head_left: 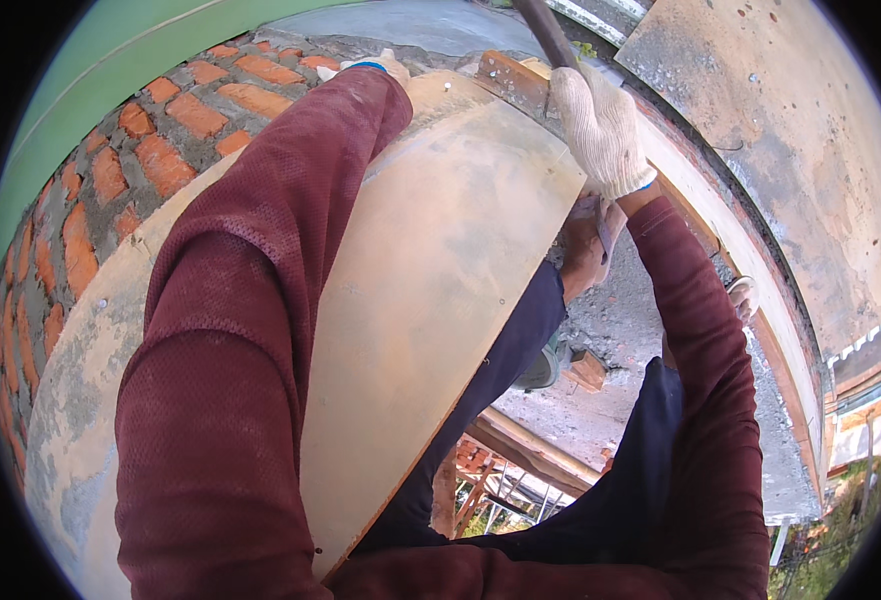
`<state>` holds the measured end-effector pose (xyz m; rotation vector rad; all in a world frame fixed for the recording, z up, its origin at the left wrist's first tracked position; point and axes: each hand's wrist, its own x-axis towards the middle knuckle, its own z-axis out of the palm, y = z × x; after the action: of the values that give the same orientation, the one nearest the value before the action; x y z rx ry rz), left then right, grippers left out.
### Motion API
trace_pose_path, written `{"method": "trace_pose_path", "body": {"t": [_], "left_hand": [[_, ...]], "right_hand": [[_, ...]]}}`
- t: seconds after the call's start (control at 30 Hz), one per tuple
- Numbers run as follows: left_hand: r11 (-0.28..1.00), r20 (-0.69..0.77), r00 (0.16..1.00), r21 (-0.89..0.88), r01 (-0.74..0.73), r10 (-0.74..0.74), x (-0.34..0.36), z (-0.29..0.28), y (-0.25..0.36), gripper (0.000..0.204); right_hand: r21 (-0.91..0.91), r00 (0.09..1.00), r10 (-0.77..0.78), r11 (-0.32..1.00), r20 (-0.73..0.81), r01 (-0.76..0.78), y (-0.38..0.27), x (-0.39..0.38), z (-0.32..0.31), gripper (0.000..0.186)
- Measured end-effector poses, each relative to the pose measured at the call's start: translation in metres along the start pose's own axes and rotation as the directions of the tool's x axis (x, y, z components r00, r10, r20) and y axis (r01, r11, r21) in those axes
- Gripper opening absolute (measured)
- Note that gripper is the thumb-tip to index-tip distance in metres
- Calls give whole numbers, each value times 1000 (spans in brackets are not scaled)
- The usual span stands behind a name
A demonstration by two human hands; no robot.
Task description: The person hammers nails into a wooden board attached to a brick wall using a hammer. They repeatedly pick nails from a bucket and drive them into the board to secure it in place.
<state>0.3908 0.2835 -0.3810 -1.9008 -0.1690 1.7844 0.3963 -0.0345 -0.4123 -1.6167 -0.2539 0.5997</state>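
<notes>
A wide plywood board, smeared with dried cement, leans against a red brick wall. My left hand, in a white knit glove, reaches over the board's top edge at the wall; only its fingertips show past my maroon sleeve. In a matching glove, my right hand is closed around a dark bar or handle that runs up out of view. It sits right beside a short wooden block at the board's top right corner.
A concrete ledge with rubble and a brick piece lies below. My sandalled foot rests near a long curved timber edge. A stained concrete slab is at the right. Scaffold poles and open air show beneath.
</notes>
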Motion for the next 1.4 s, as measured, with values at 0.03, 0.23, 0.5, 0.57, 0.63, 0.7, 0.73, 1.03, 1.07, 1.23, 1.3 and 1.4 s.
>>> {"method": "trace_pose_path", "body": {"t": [0.03,0.23,0.5,0.57,0.63,0.7,0.73,1.03,1.07,1.23,1.3,1.4], "left_hand": [[999,-17,1000,36,-20,21,1,3,-2,46],[995,-16,1000,101,-22,24,3,-2,0,50],[998,110,994,-45,32,-27,2,-18,-3,45],[990,309,951,-134,52,-8,47,1,-9,46],[986,332,943,-157,60,-4,56,1,-10,45],[998,20,1000,-56,22,-21,11,-15,9,40],[999,-199,980,21,24,-20,-18,-16,12,37],[978,13,999,204,-36,34,43,22,-8,42],[988,9,1000,157,11,-13,44,23,-7,42],[993,-43,993,-49,107,-109,-50,-42,24,42],[998,-29,997,16,66,-66,-51,-36,19,43],[997,52,997,-50,62,-60,-4,-9,-3,45]], "right_hand": [[43,998,-50,998,-41,52,7,2,0,54],[-525,871,310,848,380,-73,47,-19,22,63],[26,963,-169,984,-208,178,9,8,10,46],[424,999,34,905,35,-45,33,-11,23,50],[158,960,177,964,218,-213,42,-26,29,54],[-416,914,274,899,299,-134,62,-21,20,60],[-533,868,327,842,373,-89,71,-24,20,66],[-13,985,-111,994,-135,111,20,-4,13,50],[-36,989,-105,994,-106,102,28,-7,20,52],[-540,911,277,838,305,-74,50,-22,23,57],[-324,972,155,942,176,-91,30,-17,19,56],[-44,991,-69,997,-112,65,-11,0,6,53]]}}
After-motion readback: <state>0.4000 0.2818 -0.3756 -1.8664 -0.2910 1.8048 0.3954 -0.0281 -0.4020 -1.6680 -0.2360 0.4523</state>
